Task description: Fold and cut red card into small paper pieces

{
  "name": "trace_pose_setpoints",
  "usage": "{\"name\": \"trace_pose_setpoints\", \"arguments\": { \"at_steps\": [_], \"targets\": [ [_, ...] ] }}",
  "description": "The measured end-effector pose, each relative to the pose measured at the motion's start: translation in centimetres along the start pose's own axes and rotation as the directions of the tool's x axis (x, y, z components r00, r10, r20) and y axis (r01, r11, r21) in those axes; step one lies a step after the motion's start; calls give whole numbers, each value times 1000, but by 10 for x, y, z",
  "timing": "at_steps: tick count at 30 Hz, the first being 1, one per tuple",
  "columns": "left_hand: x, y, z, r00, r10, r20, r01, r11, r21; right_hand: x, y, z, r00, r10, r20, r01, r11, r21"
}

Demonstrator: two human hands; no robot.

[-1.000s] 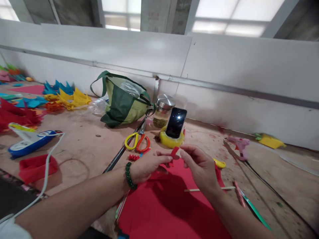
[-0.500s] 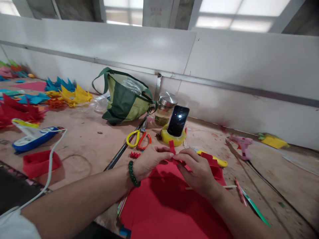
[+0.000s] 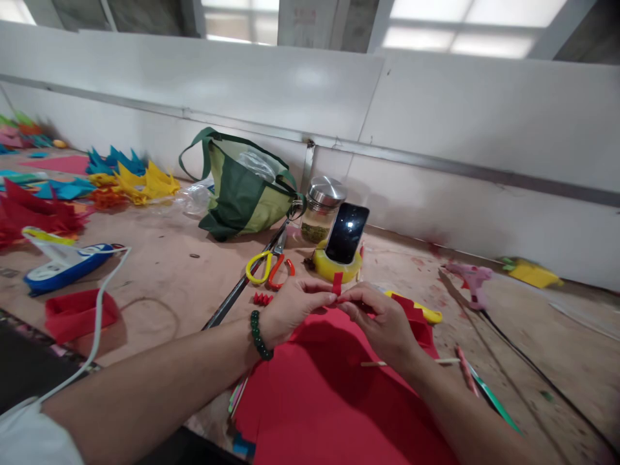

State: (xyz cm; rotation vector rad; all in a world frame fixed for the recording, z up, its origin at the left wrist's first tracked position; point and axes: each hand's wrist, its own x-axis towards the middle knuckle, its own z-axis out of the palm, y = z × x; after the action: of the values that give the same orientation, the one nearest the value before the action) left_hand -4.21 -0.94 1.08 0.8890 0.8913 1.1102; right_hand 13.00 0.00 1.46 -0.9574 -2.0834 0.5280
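A small red paper strip (image 3: 338,284) is pinched between my left hand (image 3: 293,310) and my right hand (image 3: 382,323), its end standing up between my fingertips. Both hands hover just above a large red paper sheet (image 3: 334,400) lying on the brown table (image 3: 159,271). My left wrist wears a green bead bracelet (image 3: 259,336). A small folded red paper piece (image 3: 261,299) lies on the table left of my left hand.
Yellow and red scissors (image 3: 268,268) and a long metal bar (image 3: 242,284) lie ahead. A phone (image 3: 346,232) stands in a yellow tape roll (image 3: 322,265) beside a glass jar (image 3: 322,210) and a green bag (image 3: 239,190). A pink glue gun (image 3: 469,281) lies right, folded coloured paper (image 3: 130,184) far left.
My hands drew closer together, and the red strip that stuck up freely is now pinched tighter between both sets of fingertips. The view shifted slightly.
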Motion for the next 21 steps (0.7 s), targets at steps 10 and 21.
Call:
{"name": "trace_pose_setpoints", "arguments": {
  "at_steps": [10,21],
  "targets": [
    [1,-4,-1,1000,22,-10,-23,999,-30,1,-7,2,954,299,-7,-285,918,277],
    [0,-5,2,1000,-9,-2,9,999,-53,3,-14,0,863,490,123,-496,776,389]
  ]
}}
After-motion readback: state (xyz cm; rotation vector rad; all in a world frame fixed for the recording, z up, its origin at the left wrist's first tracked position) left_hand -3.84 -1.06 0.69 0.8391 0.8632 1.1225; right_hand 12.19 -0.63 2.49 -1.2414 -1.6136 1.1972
